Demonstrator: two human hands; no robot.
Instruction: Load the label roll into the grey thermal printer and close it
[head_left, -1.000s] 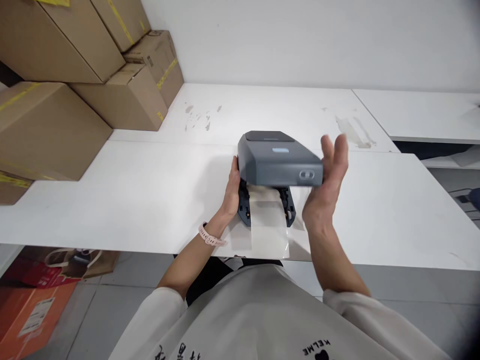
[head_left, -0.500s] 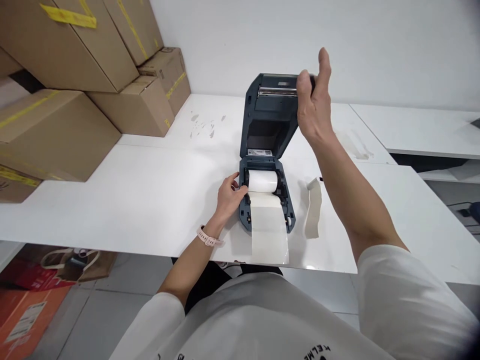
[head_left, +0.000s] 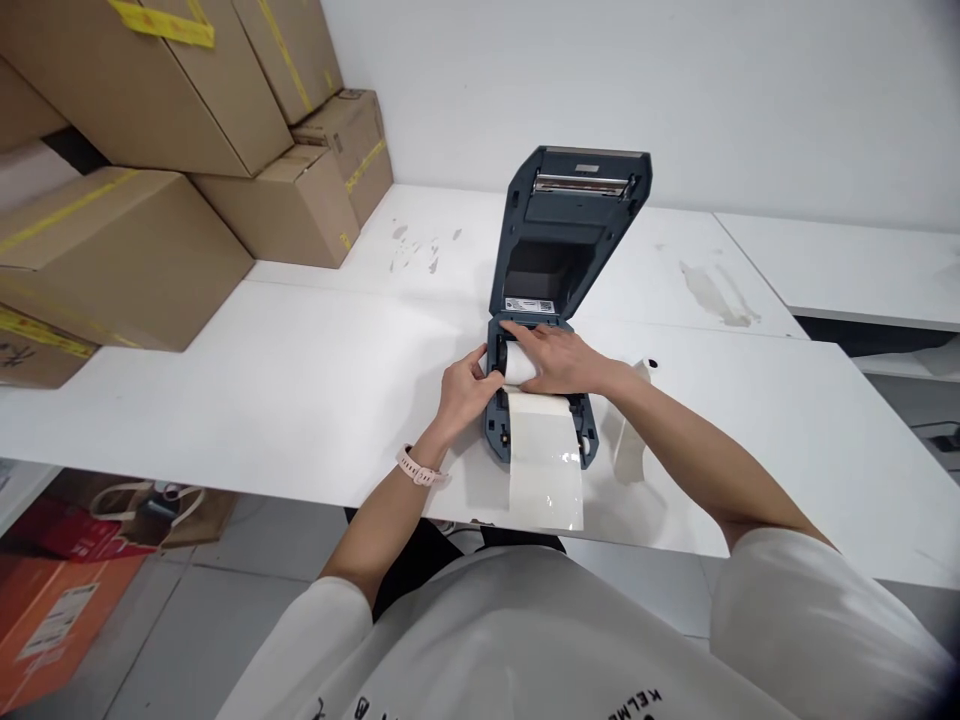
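Note:
A dark grey label printer [head_left: 495, 430] stands on the white table with its lid [head_left: 577, 225] raised. Inside it lies a white label roll [head_left: 519, 362], and a strip of labels [head_left: 546, 465] runs from it over the printer's front to the table edge. My left hand [head_left: 465, 395] grips the printer's left rim, thumb inside by the roll's left end and fingers outside. Across the roll lies my right hand [head_left: 561, 360], its fingers behind and its thumb in front, closed around it. This hand hides the roll's right end.
Cardboard boxes [head_left: 112, 265] are stacked at the left. A curled paper strip [head_left: 630, 450] lies right of the printer, partly behind my right forearm. The white table [head_left: 337, 400] ends just in front of me. An orange box [head_left: 56, 630] and a paper bag [head_left: 202, 515] sit below at left.
My right hand has let go of the raised lid and come down onto the label roll. The lid stays up. My left hand keeps its place at the printer's left rim.

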